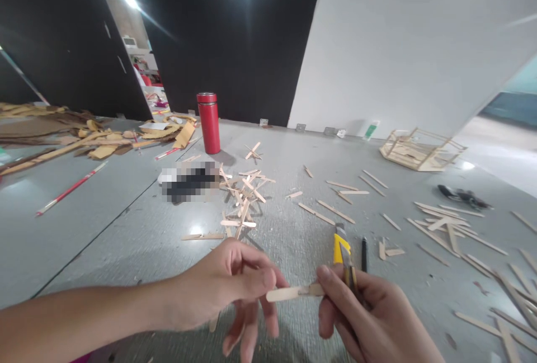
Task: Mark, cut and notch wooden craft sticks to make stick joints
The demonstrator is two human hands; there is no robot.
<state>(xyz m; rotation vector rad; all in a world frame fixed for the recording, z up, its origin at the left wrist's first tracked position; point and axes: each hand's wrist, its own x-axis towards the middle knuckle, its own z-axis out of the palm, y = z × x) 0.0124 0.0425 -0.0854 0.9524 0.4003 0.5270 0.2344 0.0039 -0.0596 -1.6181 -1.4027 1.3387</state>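
My right hand (356,312) pinches a short wooden craft stick (285,294) between thumb and fingers. A roughened, notched spot shows near the stick's middle. Tucked in the same hand is a tool with a grey pointed tip (345,255) and dark and yellowish handles; its kind is partly hidden. My left hand (247,290) is at the stick's rounded left end, thumb tip along its upper edge, lower fingers loose and apart. Whether the left fingers touch the stick is unclear. Just beyond my right hand lies a yellow utility knife (339,246), beside a black pen-like object (364,254).
A pile of joined craft sticks (245,195) lies ahead, with a red flask (208,123) behind it. Loose sticks (444,223) scatter rightward, near a stick-built frame (419,153). Torn cardboard (100,142) lies left. Black (235,38) and white panels (403,44) stand behind.
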